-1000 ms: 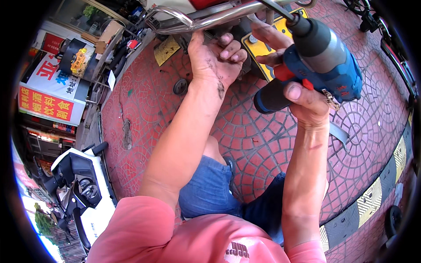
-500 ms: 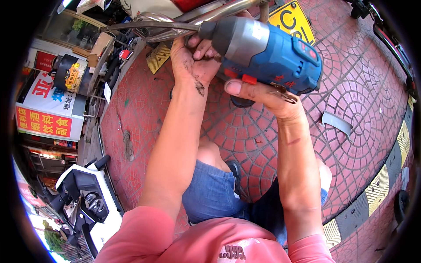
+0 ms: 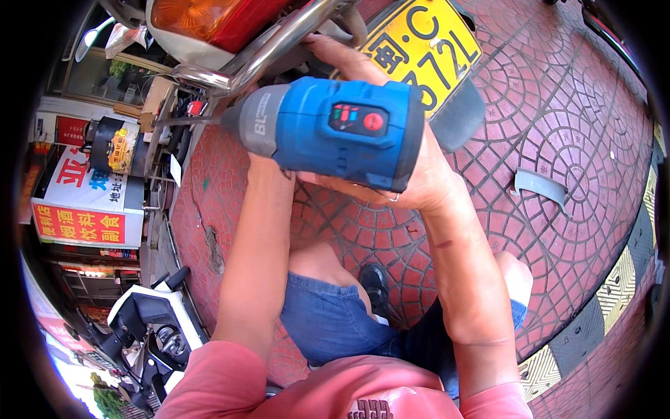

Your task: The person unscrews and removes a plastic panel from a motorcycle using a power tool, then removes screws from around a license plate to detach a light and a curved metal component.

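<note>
My right hand (image 3: 429,181) grips a blue and grey power drill (image 3: 328,129), held sideways with a long bit pointing left. Some of its fingers show above the tool, beside a curved chrome tube (image 3: 265,59) on a vehicle. Only the wrist end of my left hand (image 3: 269,167) shows below the drill's front; its fingers are hidden. Above the tube is a red and orange tail lamp (image 3: 199,17). A yellow number plate (image 3: 436,45) sits behind the drill, on a dark backing.
A curved grey piece (image 3: 541,185) lies on the red paving (image 3: 551,265) at my right. A black and yellow kerb ramp (image 3: 614,297) runs along the right. A white scooter (image 3: 146,328) stands at lower left, below a shop sign (image 3: 84,195).
The drill has swung left and down from upright to sideways, in front of my left hand, hiding its fingers. More of the tail lamp and plate has come into view.
</note>
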Tool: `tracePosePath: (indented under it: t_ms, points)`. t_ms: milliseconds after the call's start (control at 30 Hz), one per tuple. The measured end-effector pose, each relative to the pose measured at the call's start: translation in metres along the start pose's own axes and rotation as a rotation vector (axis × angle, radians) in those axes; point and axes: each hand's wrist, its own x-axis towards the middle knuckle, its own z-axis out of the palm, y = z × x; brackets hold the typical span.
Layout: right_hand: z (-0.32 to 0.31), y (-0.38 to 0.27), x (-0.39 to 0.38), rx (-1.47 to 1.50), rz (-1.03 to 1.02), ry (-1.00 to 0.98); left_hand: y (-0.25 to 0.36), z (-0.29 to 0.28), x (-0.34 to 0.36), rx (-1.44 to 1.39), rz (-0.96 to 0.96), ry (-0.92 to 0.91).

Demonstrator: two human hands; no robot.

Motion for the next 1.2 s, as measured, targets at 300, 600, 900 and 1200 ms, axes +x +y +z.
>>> tracePosePath:
  t_ms: [300, 600, 900, 1200]
  points:
    - [-0.006, -0.008, 0.007, 0.014, -0.033, -0.003, -0.001, -0.001, -0.007, 0.037, -0.068, -0.154]
    - [-0.005, -0.014, 0.003, 0.091, 0.025, -0.064, 0.014, -0.001, -0.018, 0.143, 0.003, 0.074]
    - [-0.002, -0.008, 0.002, 0.018, 0.016, -0.013, 0.005, 0.003, -0.014, 0.126, 0.026, 0.081]
    - [0.006, -0.005, 0.009, -0.085, 0.039, -0.033, 0.012, -0.007, -0.004, -0.008, 0.007, -0.078]
